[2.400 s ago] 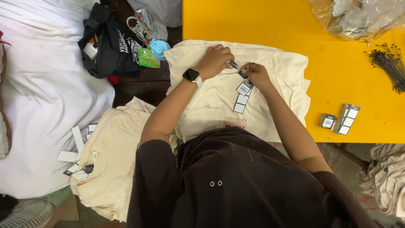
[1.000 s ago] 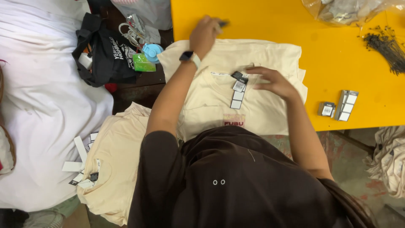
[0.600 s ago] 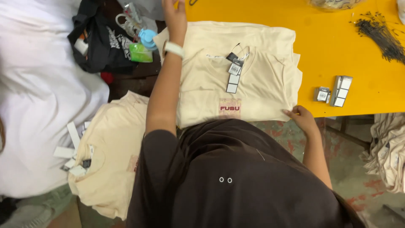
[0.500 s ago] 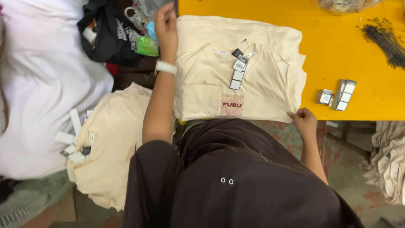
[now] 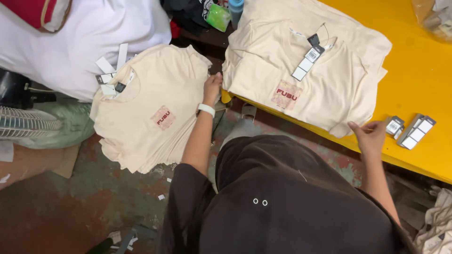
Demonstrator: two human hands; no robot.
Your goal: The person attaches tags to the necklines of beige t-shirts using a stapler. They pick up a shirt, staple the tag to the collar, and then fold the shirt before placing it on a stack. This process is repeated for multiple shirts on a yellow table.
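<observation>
A folded cream T-shirt (image 5: 320, 75) with a red chest patch and hanging tags (image 5: 308, 59) lies on top of a stack on the yellow table (image 5: 419, 75). My right hand (image 5: 369, 136) pinches its lower right corner at the table's front edge. To the left a pile of the same cream shirts (image 5: 150, 108) rests low beside the table. My left hand (image 5: 212, 87), with a white wrist band, touches that pile's right edge, and whether it grips the cloth is hidden.
Small stacks of paper tags (image 5: 409, 130) sit on the table right of my right hand. A large white bag (image 5: 89, 42) lies at top left, a fan grille (image 5: 26, 124) at far left, a green packet (image 5: 218, 10) and dark bag at top centre.
The view swung left. My left hand came down from the dark bag at the table's far side to the low shirt pile. My right hand stayed at the shirt's lower right corner.
</observation>
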